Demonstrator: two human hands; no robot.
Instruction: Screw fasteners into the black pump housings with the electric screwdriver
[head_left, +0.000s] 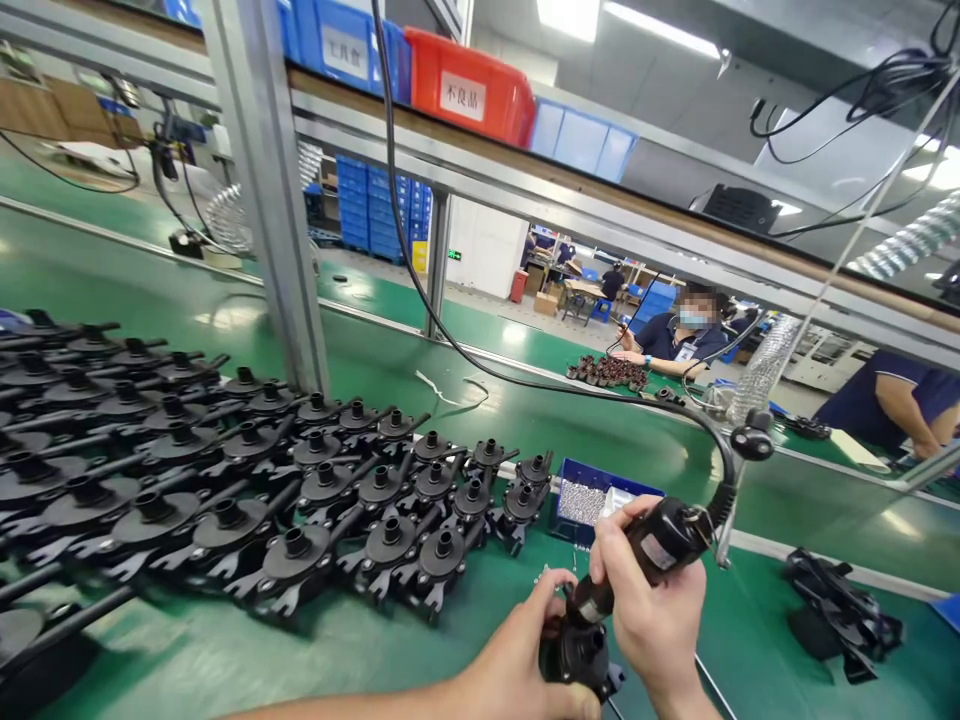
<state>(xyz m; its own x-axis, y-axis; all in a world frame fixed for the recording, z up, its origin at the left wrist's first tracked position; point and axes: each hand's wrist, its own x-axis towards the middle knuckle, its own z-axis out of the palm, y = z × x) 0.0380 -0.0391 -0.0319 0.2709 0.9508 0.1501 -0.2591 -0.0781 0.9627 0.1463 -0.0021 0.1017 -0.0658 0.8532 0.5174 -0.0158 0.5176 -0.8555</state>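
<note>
My right hand [664, 620] is wrapped round a black electric screwdriver [667, 540], its cable rising from the back end. The tool is tilted, its nose pointing down at a black plastic housing [583, 655] with a short round spout. Closed about that housing from the left is my left hand [514, 655], thumb in front and fingers partly hidden behind. The exact point where the bit meets the housing is hidden. Just beyond my hands stands a blue bin [566, 510] of small silvery screws, and a few loose screws [576, 560] lie near it.
Rows of similar black housings [296, 545] cover the left of the green bench. More black parts [844, 615] lie at the right. A metal post [262, 200] and a shelf with a red bin [469, 85] stand ahead. A masked co-worker [679, 335] sits across.
</note>
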